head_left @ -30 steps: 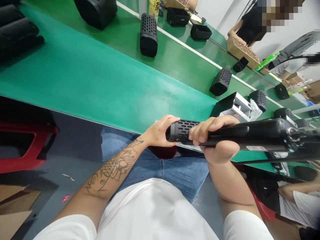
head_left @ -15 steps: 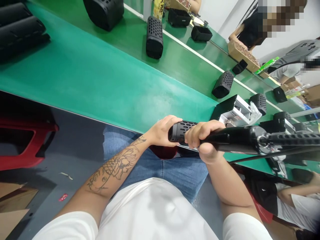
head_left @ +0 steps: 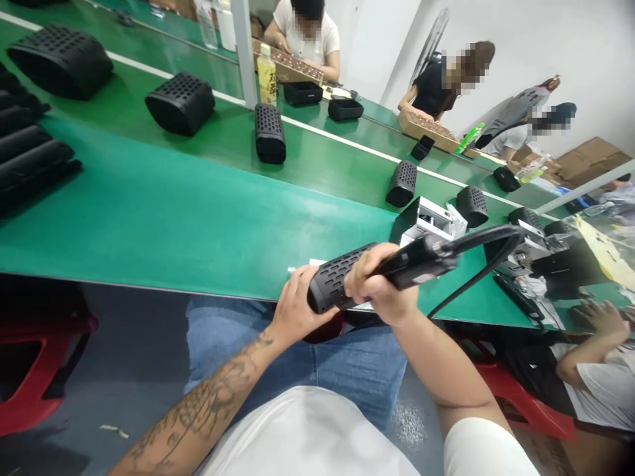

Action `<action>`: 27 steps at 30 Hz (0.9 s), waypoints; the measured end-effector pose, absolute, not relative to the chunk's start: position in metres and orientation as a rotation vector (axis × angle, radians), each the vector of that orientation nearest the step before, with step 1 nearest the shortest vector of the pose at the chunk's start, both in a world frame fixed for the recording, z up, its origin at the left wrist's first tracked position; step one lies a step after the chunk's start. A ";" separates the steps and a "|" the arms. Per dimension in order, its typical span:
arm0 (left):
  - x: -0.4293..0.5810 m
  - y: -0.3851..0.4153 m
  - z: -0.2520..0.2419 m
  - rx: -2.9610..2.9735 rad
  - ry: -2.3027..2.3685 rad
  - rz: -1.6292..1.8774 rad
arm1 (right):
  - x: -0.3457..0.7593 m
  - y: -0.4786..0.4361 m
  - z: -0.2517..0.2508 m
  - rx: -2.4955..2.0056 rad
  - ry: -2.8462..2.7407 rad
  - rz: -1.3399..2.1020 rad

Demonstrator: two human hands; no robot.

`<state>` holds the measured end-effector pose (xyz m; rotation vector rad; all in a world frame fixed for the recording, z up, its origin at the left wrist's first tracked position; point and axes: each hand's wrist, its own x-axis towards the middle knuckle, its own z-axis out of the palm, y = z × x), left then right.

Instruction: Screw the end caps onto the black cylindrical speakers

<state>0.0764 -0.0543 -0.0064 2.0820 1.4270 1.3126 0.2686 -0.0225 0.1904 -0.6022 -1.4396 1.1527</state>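
A black perforated housing [head_left: 333,277], like a speaker case with rows of slots, lies tilted at the bench's front edge, over my lap. My left hand [head_left: 297,303] is wrapped round its near left end. In my right hand [head_left: 380,283] is a black electric screwdriver [head_left: 417,261], with a cable looping off to the right. The screwdriver's tip is hidden behind my fingers, so I cannot tell whether it touches the housing. Just beyond my right hand, on the green bench [head_left: 198,218], stands a black and silver box-shaped device [head_left: 427,218].
Similar black housings [head_left: 270,135] are spread along the darker green strip behind. Several long black parts [head_left: 34,155] are stacked at the left. A bottle [head_left: 266,76] stands by a post. Co-workers sit across and at the right. Red stools [head_left: 44,360] flank me.
The view has tilted up, showing more of the far side. The screwdriver has swung to a different angle, its cable now looped. The housing shows more of its slotted face.
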 end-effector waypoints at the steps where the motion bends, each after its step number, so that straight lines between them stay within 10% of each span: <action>1: 0.085 -0.072 -0.010 2.057 1.530 1.359 | 0.281 -0.019 0.199 -0.587 -1.403 1.099; 10: 0.131 -0.167 -0.020 2.475 0.976 1.370 | 0.448 0.076 0.206 -1.108 -1.140 0.161; 14: 0.127 -0.096 0.031 2.848 0.532 1.328 | 0.476 0.095 0.175 -1.078 -1.126 0.220; 20: 0.121 0.011 0.120 2.904 0.807 0.316 | 0.470 0.074 0.171 -0.971 -1.147 0.347; 27: 0.120 0.021 0.124 2.810 1.167 0.269 | 0.432 0.003 0.207 -0.792 -1.195 0.494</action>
